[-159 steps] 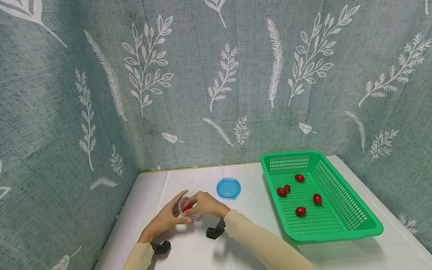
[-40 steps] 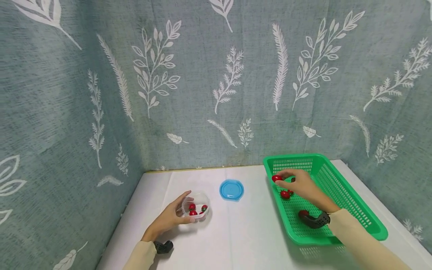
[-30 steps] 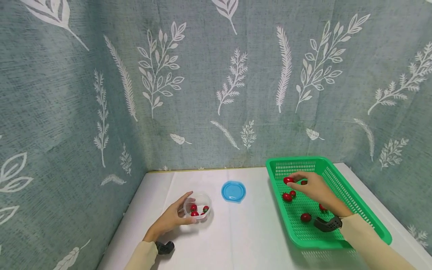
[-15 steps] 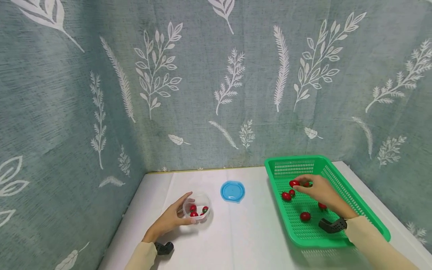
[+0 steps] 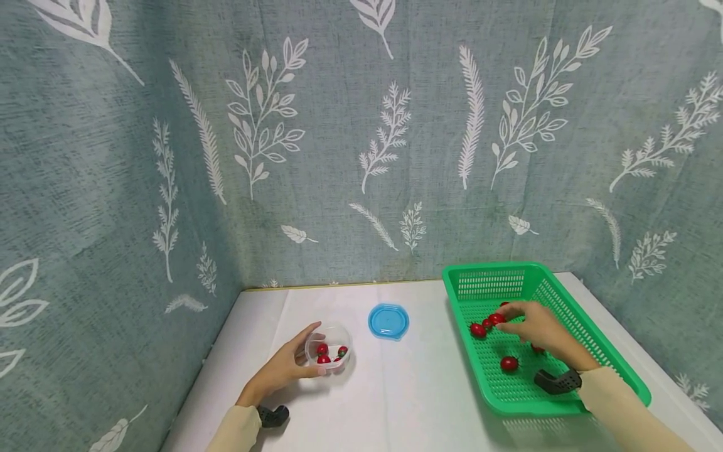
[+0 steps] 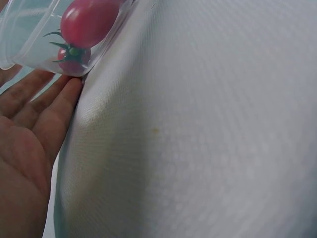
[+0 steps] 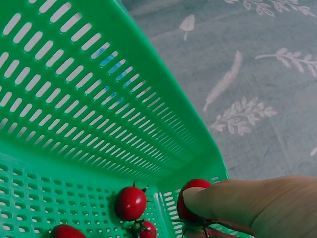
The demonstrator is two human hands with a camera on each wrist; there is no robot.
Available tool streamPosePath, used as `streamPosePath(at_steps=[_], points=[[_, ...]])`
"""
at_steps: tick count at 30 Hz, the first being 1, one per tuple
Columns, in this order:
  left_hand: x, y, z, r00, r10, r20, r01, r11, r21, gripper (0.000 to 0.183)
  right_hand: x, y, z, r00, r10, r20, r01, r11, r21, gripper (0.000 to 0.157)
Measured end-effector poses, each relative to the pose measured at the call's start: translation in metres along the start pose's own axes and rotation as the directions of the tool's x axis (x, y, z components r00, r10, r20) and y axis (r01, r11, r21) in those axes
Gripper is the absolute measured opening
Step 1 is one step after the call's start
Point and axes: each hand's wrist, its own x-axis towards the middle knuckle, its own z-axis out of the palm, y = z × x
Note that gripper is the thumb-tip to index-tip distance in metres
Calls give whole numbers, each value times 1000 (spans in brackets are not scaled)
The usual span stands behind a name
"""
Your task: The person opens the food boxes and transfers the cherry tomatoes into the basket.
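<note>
My left hand (image 5: 285,363) holds a small clear plastic container (image 5: 339,331) between thumb and fingers on the white table. Several cherry tomatoes (image 5: 323,360) lie in that container; in the left wrist view a large red tomato (image 6: 89,22) shows through its wall. Over at the right, my right hand (image 5: 539,329) reaches into a green slotted basket (image 5: 491,399). Its thumb and fingers pinch a cherry tomato (image 7: 194,193) low over the basket floor. Close by are a red tomato (image 7: 131,203) and a smaller one (image 7: 147,230).
A blue lid (image 5: 388,321) lies flat on the table (image 5: 418,370) between container and basket. Another tomato (image 5: 509,363) sits nearer the basket's front. Behind the table hangs a grey-green curtain (image 5: 333,157) with white leaf prints.
Earlier my right hand was in the container with a tomato; it is now in the basket. Lately it has carried the pinched tomato rightward and lower. My left hand has stayed at the container.
</note>
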Motion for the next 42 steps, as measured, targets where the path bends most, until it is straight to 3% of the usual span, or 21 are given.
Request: streamPosePath(at_steps=[11, 18, 35, 42], points=[[2, -1, 0, 1000, 2, -11, -2, 999, 38, 106, -1, 0, -2, 1000, -11, -6, 11, 1000, 13, 40], [2, -1, -1, 1000, 6, -7, -5, 999, 34, 107, 4, -16, 3, 998, -56, -32, 58, 997, 41, 36], [3, 3, 0, 1000, 9, -2, -9, 999, 42, 107, 34, -74, 54, 986, -168, 14, 166, 980, 106, 22], [4, 1, -1, 1000, 25, 4, -25, 998, 62, 106, 42, -98, 71, 968, -250, 34, 245, 964, 105, 21]])
